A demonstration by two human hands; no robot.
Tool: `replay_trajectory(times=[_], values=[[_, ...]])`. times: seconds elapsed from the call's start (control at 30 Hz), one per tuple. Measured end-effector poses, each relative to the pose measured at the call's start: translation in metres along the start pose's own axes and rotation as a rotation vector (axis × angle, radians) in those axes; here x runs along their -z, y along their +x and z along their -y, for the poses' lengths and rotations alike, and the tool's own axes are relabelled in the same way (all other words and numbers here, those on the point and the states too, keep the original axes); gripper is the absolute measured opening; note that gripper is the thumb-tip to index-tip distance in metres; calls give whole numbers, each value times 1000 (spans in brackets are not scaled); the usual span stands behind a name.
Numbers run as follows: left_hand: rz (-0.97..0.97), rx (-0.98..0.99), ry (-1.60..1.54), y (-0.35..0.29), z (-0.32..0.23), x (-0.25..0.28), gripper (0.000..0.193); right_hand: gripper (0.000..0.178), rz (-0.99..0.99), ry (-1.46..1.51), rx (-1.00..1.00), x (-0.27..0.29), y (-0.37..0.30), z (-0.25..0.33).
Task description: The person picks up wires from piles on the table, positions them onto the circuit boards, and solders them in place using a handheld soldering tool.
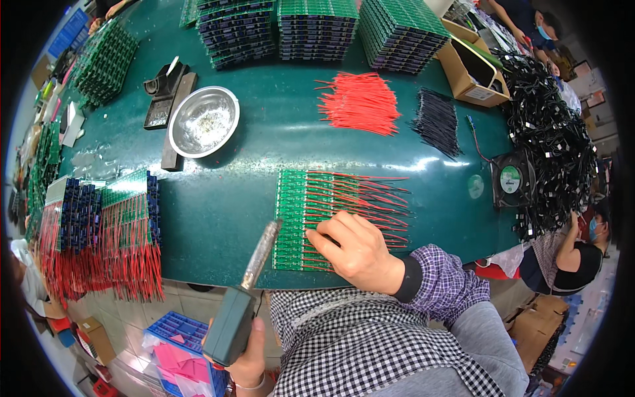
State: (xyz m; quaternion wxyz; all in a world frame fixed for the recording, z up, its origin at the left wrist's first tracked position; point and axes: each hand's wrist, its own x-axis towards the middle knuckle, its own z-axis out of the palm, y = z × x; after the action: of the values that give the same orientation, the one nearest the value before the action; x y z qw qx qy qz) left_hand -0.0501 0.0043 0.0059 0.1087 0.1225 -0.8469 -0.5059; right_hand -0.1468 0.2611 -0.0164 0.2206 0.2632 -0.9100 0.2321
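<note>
My left hand (pixel 250 357) grips the blue-green handle of a soldering gun (pixel 228 327). Its metal barrel slants up and its tip is at the left part of a green circuit board panel (pixel 289 198), near the table's front edge. Red and dark wires (pixel 377 198) run in rows from the panel out to the right. Over the panel's lower half, my right hand (pixel 360 255) is closed in a pinch on a wire at the row of solder joints. The fingers hide most of that wire, and the hand covers some rows.
Behind the panel lie a pile of red wires (pixel 360 102) and black wires (pixel 436 122). A metal bowl (pixel 204 122) stands left, by a black tray (pixel 162 102). Stacked boards (pixel 317 33) line the back; wired boards (pixel 126 218) hang over the left edge. A fan (pixel 512 178) sits right.
</note>
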Motion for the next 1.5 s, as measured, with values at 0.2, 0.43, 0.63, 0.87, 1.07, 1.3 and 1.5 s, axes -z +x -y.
replay_trajectory(times=[0.2,0.43,0.63,0.87,1.07,1.3,1.5], values=[[-260,-578,-15,56,-32,-11,47,40,82,-63,-27,18,-10,1],[-178,-145,-243,140,-46,-45,29,91,483,-52,-236,45,-46,5],[-263,-83,-342,99,-36,-47,30,92,367,-30,-409,69,-77,4],[65,262,-950,78,-15,-57,36,88,249,-97,-290,60,-53,29],[224,283,-1162,70,-10,-84,38,87,354,-50,-340,44,-62,22],[248,308,-1129,67,-3,-95,32,77,346,-91,-358,48,-82,14],[270,342,-1183,64,2,-97,26,75,268,-26,-332,52,-94,7]])
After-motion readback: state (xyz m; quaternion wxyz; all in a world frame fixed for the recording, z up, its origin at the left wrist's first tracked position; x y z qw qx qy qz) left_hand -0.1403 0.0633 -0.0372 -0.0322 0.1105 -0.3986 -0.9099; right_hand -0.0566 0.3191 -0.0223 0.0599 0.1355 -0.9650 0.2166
